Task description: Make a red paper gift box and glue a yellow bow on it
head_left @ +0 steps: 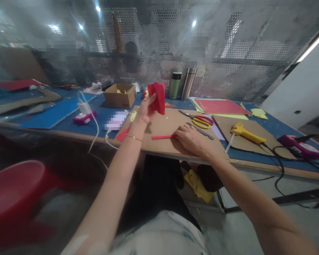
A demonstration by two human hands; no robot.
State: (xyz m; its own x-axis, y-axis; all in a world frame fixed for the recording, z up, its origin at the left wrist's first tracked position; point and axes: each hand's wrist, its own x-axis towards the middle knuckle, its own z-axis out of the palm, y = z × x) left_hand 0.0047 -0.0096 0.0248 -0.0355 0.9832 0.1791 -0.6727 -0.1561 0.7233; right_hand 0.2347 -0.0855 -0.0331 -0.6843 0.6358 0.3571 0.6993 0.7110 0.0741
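Observation:
My left hand [146,109] is raised over the far part of a cardboard sheet [162,124], its thumb and fingers closed on a folded red sheet [158,98]; whether that is paper or felt I cannot tell. Low on the cardboard, my right hand [190,138] lies with curled fingers over one end of a thin red strip [162,137]. The strip's other end sticks out to the left. Just beyond the right hand lies a dark, flat-bladed tool [203,132], partly covered by it. Scissors [199,118] with red and yellow handles rest farther back.
A yellow glue gun [247,134] with a black cord lies on cardboard at the right. Behind stand a small cardboard box [120,96], a green flask [175,85] and a steel flask [188,85]. A white cable [97,120] hangs over the table edge. A red stool [16,187] stands left.

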